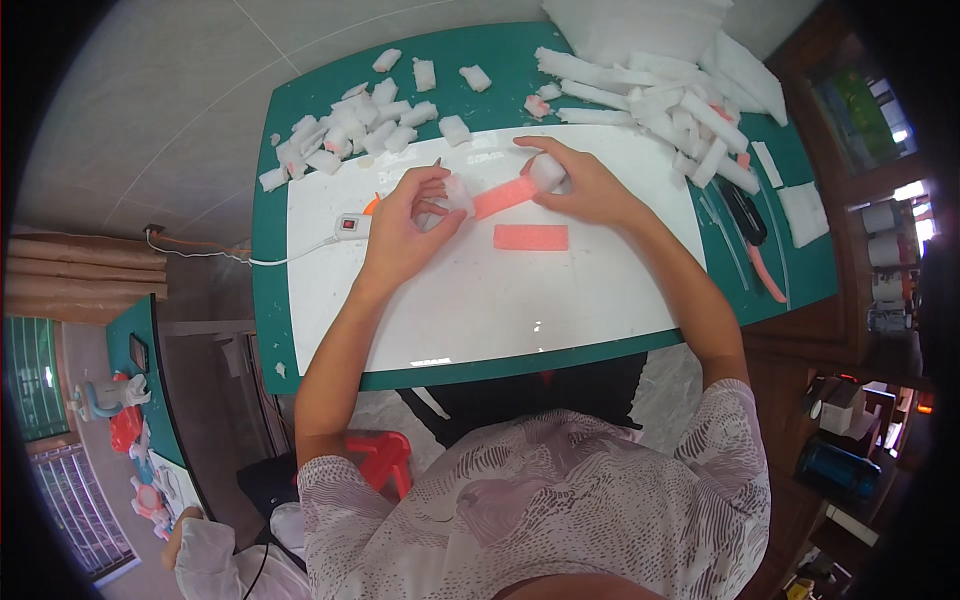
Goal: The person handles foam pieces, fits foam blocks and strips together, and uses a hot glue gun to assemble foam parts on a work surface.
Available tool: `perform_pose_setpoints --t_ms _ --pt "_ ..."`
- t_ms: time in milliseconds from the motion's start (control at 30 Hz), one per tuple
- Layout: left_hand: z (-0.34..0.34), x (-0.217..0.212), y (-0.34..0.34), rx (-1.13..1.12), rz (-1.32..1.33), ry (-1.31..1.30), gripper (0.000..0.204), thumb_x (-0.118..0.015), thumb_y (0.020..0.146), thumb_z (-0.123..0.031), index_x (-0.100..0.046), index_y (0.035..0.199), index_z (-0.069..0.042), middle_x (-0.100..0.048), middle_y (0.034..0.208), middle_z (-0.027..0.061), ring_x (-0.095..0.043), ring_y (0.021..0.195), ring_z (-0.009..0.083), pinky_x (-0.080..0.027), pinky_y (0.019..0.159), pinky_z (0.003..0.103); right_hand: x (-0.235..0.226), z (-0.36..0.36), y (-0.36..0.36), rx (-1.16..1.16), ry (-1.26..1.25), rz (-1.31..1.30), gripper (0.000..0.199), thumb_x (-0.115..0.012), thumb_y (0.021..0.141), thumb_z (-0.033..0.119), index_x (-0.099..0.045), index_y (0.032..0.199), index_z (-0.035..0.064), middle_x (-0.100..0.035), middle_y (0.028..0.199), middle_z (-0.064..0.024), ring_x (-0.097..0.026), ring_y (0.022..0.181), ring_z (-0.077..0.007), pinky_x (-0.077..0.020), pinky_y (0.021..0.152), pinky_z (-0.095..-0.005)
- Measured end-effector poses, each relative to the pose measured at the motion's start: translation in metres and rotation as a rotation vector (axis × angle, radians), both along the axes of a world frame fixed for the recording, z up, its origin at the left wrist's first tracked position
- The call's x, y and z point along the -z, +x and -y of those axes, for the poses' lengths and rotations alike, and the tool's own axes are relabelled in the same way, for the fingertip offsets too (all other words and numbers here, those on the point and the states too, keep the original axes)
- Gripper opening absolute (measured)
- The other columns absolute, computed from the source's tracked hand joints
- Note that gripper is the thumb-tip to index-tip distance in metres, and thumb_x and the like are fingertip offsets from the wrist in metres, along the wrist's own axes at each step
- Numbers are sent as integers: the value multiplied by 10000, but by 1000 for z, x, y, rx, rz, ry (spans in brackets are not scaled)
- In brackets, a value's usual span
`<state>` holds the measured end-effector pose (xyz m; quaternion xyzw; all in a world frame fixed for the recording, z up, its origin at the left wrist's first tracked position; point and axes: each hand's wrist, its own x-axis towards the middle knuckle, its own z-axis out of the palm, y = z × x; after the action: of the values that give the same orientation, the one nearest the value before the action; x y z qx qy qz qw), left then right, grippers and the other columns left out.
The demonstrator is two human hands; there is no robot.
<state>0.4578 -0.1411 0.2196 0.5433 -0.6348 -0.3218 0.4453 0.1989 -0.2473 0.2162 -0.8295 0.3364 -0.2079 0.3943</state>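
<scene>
Above the white board, my left hand [412, 222] grips a small white foam block [458, 194] between thumb and fingers. My right hand [590, 188] has its thumb and fingers closed round another white foam block [546, 173]. A pink foam strip [505, 198] runs between the two blocks, touching or joined to them; I cannot tell which. Just below lies a second pink strip [531, 237], flat on the board. Beside my left hand sits a white corded switch box [352, 226] with a red button. An orange part [372, 204] shows next to it, mostly hidden by the hand.
The white board [480, 320] lies on a green table [330, 82]. White foam chunks [345, 130] heap at the far left, long foam strips [650, 85] at the far right. A black-handled tool [743, 212], a pink strip [766, 272] and clear sticks [724, 240] lie right. A red stool [385, 458] stands below.
</scene>
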Motion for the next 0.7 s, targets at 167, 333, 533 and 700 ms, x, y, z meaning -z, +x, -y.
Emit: perform_pose_setpoints --t_ms 167,333,533,700 --pt "0 0 -1 3 12 -1 470 -757 813 -69 -554 1232 -8 -645 1145 130 -643 1026 194 -556 838 292 -2 -1 0 17 -26 -25 681 -685 773 84 -491 1421 161 -674 1102 -55 -572 731 -140 -480 657 -246" --pt "-1 1 -1 22 68 -28 464 -753 815 -69 -553 1229 -5 -651 1154 147 -655 1028 218 -561 841 307 -10 -1 -2 31 18 -87 686 -688 775 110 -488 1428 181 -662 1150 -134 -631 946 -278 -519 805 -332" --pt "-5 -2 -4 15 141 22 477 -755 825 -63 -561 1259 -23 -612 1241 128 -632 1091 217 -553 906 303 -14 -3 -5 52 0 -89 680 -689 779 117 -488 1425 181 -662 1155 -135 -632 926 -263 -523 781 -323" --pt "-8 -4 -9 15 183 14 481 -756 827 -81 -561 1263 -26 -608 1253 128 -632 1095 228 -548 919 306 -10 -2 -12 75 -13 -47 667 -689 783 121 -492 1418 179 -677 1108 -121 -632 899 -237 -518 769 -317"
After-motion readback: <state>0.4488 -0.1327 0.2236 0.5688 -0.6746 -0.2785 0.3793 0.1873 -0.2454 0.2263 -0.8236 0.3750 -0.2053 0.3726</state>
